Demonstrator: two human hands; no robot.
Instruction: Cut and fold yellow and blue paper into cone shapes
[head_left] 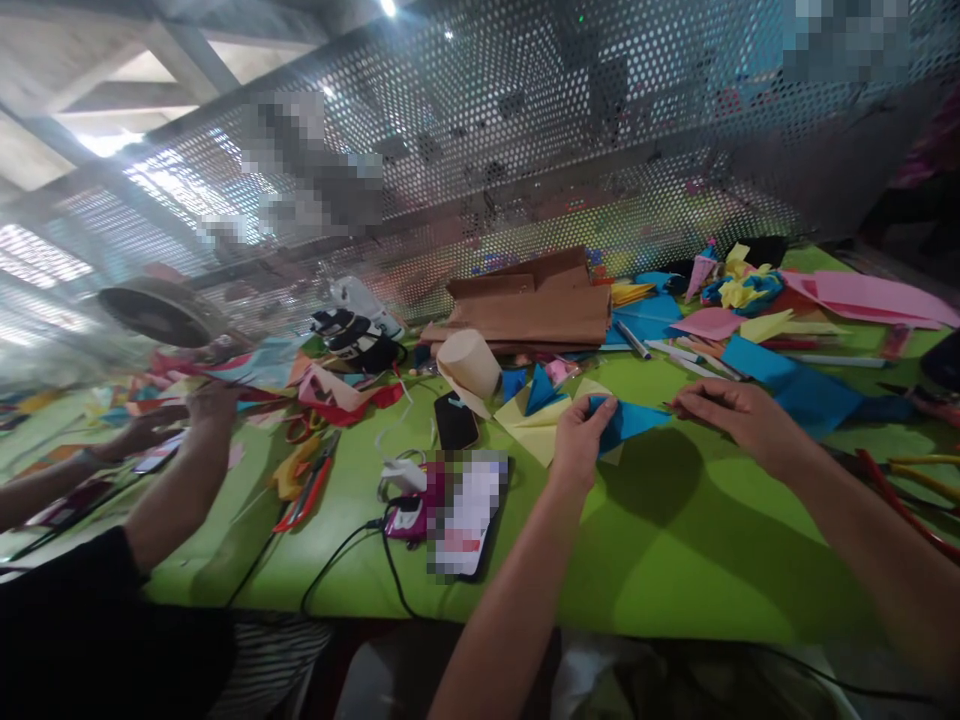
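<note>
My left hand (579,440) is closed on a folded piece of blue paper (634,424), thumb on top and fingers beneath. The paper tapers to a point on the right. At that point my right hand (724,412) pinches with thumb and forefinger; the very tip is small and partly hidden. Just behind my left hand lies folded yellow paper (525,425) with another blue folded piece (543,392) on it. A blue sheet (795,385) rests beyond my right hand.
A phone (472,515), a purple power strip (427,505) with cables, and a dark phone (455,420) lie left. Orange scissors (307,485) lie further left, near a co-worker's arm (187,470). Brown paper (532,305), a tape roll (469,365) and a perforated metal screen (487,150) stand behind.
</note>
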